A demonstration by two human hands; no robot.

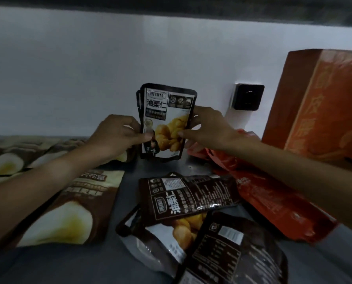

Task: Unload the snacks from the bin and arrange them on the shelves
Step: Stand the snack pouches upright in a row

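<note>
A dark chestnut snack pouch (164, 111) with yellow kernels printed on it stands upright on the grey shelf (130, 177), close to the white back wall. A second pouch seems to stand right behind it. My left hand (117, 136) pinches its left edge and my right hand (205, 130) pinches its right edge. Three more pouches of the same kind (191, 203) lie flat in a loose pile nearer to me. The bin is out of view.
Brown bags with pale printed pieces (68, 206) lie flat on the left. Orange-red bags (273, 201) lie on the right, and a tall orange box (318, 107) stands at the back right. A dark wall socket (247, 97) sits on the wall. Another shelf (171, 9) runs overhead.
</note>
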